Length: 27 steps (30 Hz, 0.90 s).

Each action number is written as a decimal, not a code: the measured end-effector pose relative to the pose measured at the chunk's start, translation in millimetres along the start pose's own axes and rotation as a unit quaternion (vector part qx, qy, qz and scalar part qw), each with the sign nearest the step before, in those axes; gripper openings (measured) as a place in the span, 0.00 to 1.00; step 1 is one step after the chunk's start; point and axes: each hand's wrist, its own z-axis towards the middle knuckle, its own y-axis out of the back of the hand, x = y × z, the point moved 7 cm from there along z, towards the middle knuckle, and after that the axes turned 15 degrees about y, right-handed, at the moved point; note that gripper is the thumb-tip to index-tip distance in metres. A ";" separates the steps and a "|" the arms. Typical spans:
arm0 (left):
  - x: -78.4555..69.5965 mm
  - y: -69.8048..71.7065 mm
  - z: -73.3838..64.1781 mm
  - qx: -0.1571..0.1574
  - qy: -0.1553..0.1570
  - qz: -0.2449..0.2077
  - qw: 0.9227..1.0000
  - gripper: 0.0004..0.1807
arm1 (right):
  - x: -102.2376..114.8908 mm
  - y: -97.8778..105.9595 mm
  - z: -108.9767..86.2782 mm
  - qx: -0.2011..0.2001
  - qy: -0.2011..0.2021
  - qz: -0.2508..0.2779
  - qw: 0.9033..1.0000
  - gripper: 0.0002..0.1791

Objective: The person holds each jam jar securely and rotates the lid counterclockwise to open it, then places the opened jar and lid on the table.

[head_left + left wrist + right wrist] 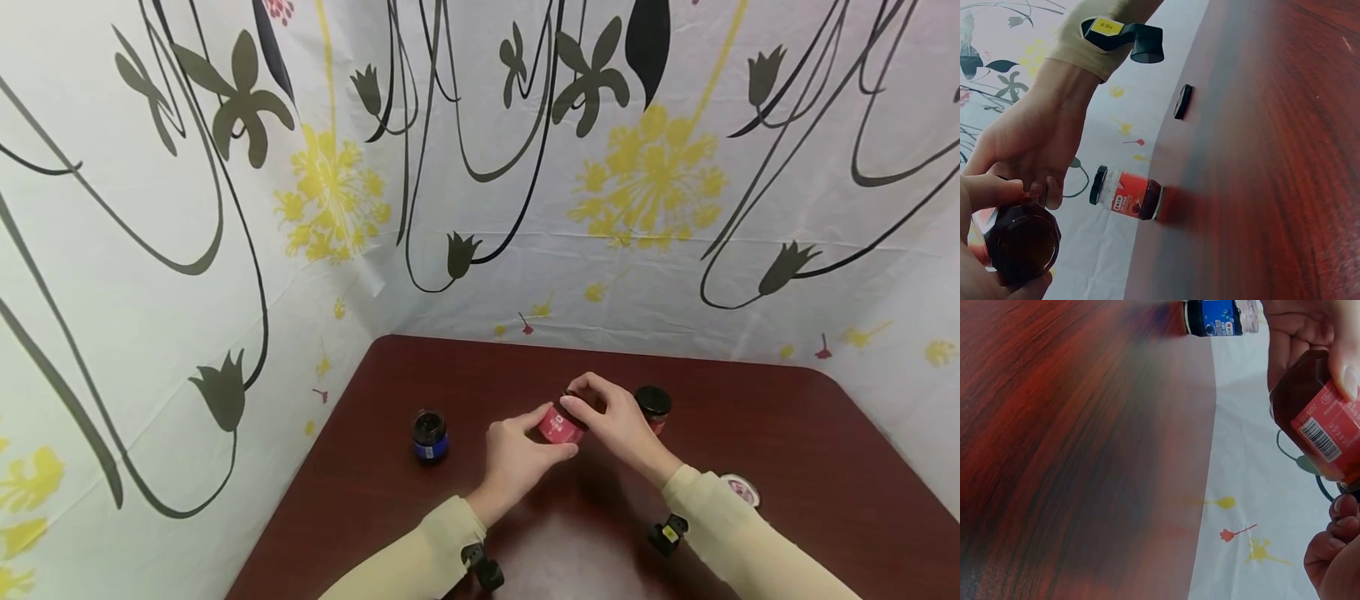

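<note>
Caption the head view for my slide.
Left hand and right hand grip a red-labelled jar over the table; a blue-labelled jar stands to their left.

Pale cream sleeves [750, 533] carry black wrist cameras [490, 575].

One glass jar [558, 427], faceted, dark contents, red label [1342, 428] with printed barcode [1320, 440]. Held aloft, tilted. Left hand [516, 458] grips the body; right hand [617, 421] grips the dark lid [575, 410] at the upper end, partly hiding it.

Both hands [1032, 134] at a dark jar [1025, 245]
</note>
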 end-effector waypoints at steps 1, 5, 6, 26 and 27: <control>1.0 -0.2 -0.6 0.002 0.002 -0.004 1.000 0.40 | 0.3 -0.6 -0.1 0.002 0.002 0.002 1.000 0.13; 2.2 0.1 -2.9 0.002 -0.009 -0.012 1.000 0.40 | 1.3 -2.6 0.2 0.011 0.006 0.008 1.000 0.14; 1.8 0.7 -3.5 -0.001 -0.014 -0.012 1.000 0.40 | 1.5 -3.0 0.3 0.013 0.008 0.009 1.000 0.14; 5.4 0.1 -4.2 -0.019 -0.012 0.037 0.999 0.40 | 5.8 -3.3 -0.3 0.067 0.028 -0.086 0.994 0.18; 5.2 0.5 -4.1 -0.021 -0.010 0.040 0.999 0.41 | 5.8 -3.8 -0.3 0.066 0.031 -0.087 0.994 0.18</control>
